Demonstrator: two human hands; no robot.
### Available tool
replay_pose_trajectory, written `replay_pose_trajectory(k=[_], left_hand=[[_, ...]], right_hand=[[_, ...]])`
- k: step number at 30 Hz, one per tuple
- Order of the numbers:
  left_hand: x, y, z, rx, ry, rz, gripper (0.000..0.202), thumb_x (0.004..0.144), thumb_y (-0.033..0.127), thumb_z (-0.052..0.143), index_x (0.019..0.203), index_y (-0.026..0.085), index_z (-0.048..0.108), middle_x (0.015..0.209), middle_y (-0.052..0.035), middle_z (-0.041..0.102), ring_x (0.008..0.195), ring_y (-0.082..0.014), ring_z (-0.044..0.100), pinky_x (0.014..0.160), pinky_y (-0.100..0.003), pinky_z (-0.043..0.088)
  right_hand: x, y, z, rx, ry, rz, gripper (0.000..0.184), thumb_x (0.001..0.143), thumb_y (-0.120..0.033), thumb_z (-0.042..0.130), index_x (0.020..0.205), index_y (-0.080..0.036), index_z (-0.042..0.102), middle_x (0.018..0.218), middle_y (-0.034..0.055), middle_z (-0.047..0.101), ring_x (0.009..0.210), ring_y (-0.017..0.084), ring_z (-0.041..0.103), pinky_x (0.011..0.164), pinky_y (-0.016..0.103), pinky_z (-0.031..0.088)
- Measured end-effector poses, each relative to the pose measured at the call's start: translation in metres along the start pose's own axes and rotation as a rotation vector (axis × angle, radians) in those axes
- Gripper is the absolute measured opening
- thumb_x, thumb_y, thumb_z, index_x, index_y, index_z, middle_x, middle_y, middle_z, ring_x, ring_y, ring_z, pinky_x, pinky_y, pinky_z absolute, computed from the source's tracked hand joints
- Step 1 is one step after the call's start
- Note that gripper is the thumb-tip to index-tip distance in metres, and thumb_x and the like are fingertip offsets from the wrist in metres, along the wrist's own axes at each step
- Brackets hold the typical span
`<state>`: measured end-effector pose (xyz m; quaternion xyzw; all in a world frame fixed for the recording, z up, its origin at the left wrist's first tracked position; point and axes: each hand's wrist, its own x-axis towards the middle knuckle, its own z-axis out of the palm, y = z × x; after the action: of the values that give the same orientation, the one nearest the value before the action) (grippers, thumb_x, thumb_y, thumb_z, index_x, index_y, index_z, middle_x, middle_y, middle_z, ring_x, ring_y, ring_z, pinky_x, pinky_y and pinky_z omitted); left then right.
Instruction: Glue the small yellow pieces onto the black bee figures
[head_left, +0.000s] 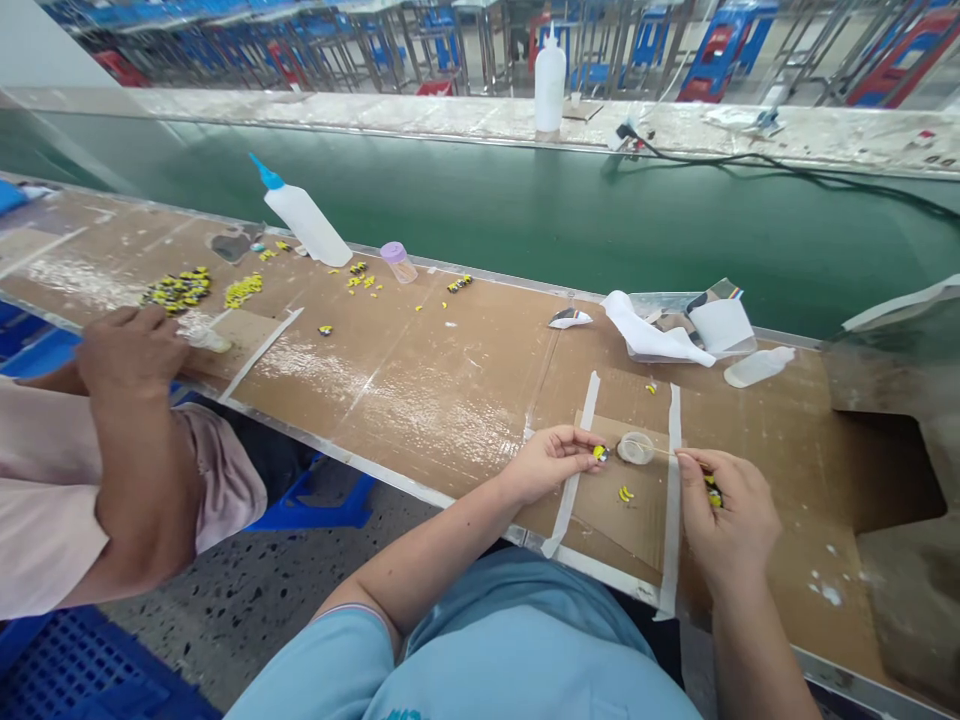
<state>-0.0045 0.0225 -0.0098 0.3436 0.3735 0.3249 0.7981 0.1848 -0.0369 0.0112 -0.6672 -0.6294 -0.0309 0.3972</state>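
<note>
My left hand (559, 460) pinches a small yellow, black and white piece (601, 453) between thumb and fingertips. Between thumb and forefinger of my right hand (727, 510) is a thin wooden stick (661, 451), whose far end reaches into a small round clear cup (636, 447). More yellow-and-black pieces (712, 490) show beside my right fingers, partly hidden by them; whether they are held or lie on the table I cannot tell. Small curved yellow bits (625, 494) lie on the cardboard (611, 525) just below the cup.
Tape strips (671, 500) flank the cardboard. A small white bottle (757, 367) lies behind my right hand, near a tray of scraps (675, 330). Further left are a blue-tipped bottle (307, 220), a purple-lidded jar (398, 262), piled yellow-black pieces (180, 288) and a co-worker's hand (131, 350).
</note>
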Motion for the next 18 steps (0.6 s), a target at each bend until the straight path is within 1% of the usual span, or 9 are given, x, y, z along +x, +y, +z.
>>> replay_pose_trajectory(k=[2,5,6,8,10,12,14,16,18], left_hand=[[-0.001,0.0,0.0,0.005,0.01,0.004,0.049,0.049,0.04,0.085,0.084,0.012,0.066,0.078,-0.0049,0.07,0.071,-0.0126,0.066,0.086,-0.033,0.05],[-0.001,0.0,-0.001,0.005,0.016,-0.001,0.049,0.048,0.039,0.085,0.085,0.013,0.066,0.077,-0.0041,0.07,0.07,-0.0125,0.066,0.086,-0.034,0.049],[-0.001,-0.001,-0.002,0.003,0.012,-0.003,0.049,0.048,0.039,0.085,0.085,0.013,0.067,0.077,-0.004,0.07,0.071,-0.0125,0.066,0.087,-0.034,0.049],[0.0,-0.002,-0.003,-0.001,0.003,-0.01,0.048,0.049,0.037,0.086,0.086,0.013,0.067,0.077,-0.0038,0.07,0.072,-0.0124,0.066,0.087,-0.033,0.048],[0.001,-0.002,-0.003,-0.006,0.004,-0.017,0.049,0.048,0.036,0.086,0.086,0.013,0.067,0.076,-0.0034,0.069,0.072,-0.0118,0.065,0.087,-0.032,0.048],[0.001,-0.003,-0.002,-0.013,0.024,-0.015,0.05,0.045,0.036,0.087,0.084,0.013,0.067,0.076,-0.0032,0.069,0.071,-0.0115,0.065,0.085,-0.031,0.048],[-0.001,-0.003,-0.001,-0.02,0.055,-0.006,0.051,0.042,0.037,0.088,0.082,0.013,0.067,0.075,-0.0031,0.069,0.07,-0.0116,0.064,0.082,-0.03,0.048],[-0.003,-0.005,0.001,-0.024,0.076,-0.009,0.054,0.039,0.041,0.088,0.08,0.013,0.067,0.069,-0.002,0.067,0.064,-0.0113,0.063,0.079,-0.03,0.049],[-0.004,-0.009,0.002,-0.022,0.065,-0.015,0.058,0.035,0.046,0.087,0.079,0.013,0.067,0.066,-0.0014,0.065,0.062,-0.0111,0.061,0.078,-0.032,0.049]], right_hand=[[0.0,0.002,0.002,0.004,-0.033,-0.019,0.035,0.09,-0.046,0.044,0.079,-0.021,0.066,0.077,0.005,0.066,0.072,0.017,0.058,0.068,0.031,0.042],[-0.005,0.005,0.0,0.004,-0.072,0.022,0.039,0.087,-0.053,0.046,0.086,-0.02,0.067,0.076,0.0049,0.065,0.063,0.016,0.055,0.061,0.03,0.041],[-0.007,0.005,-0.001,0.005,-0.092,0.037,0.04,0.087,-0.054,0.047,0.085,-0.02,0.067,0.072,0.0039,0.064,0.058,0.015,0.053,0.056,0.029,0.04],[-0.013,0.005,-0.004,0.033,-0.179,0.024,0.039,0.088,-0.053,0.046,0.078,-0.021,0.065,0.065,0.0013,0.061,0.049,0.012,0.048,0.049,0.026,0.038],[-0.018,0.003,-0.006,0.091,-0.296,-0.048,0.038,0.09,-0.05,0.044,0.073,-0.022,0.064,0.064,0.0001,0.061,0.046,0.01,0.048,0.046,0.025,0.039],[-0.021,0.0,-0.004,0.141,-0.37,-0.121,0.039,0.092,-0.048,0.041,0.073,-0.023,0.064,0.068,0.0005,0.064,0.051,0.011,0.056,0.049,0.023,0.044],[-0.022,0.0,-0.001,0.168,-0.381,-0.166,0.04,0.093,-0.046,0.038,0.073,-0.023,0.064,0.069,0.0007,0.065,0.058,0.012,0.062,0.052,0.021,0.047],[-0.023,0.004,0.003,0.189,-0.382,-0.209,0.037,0.092,-0.047,0.04,0.072,-0.025,0.064,0.07,-0.0003,0.066,0.056,0.012,0.063,0.049,0.02,0.048],[-0.023,0.014,0.012,0.239,-0.396,-0.279,0.03,0.089,-0.045,0.046,0.073,-0.028,0.064,0.07,-0.0022,0.067,0.052,0.011,0.063,0.045,0.018,0.048]])
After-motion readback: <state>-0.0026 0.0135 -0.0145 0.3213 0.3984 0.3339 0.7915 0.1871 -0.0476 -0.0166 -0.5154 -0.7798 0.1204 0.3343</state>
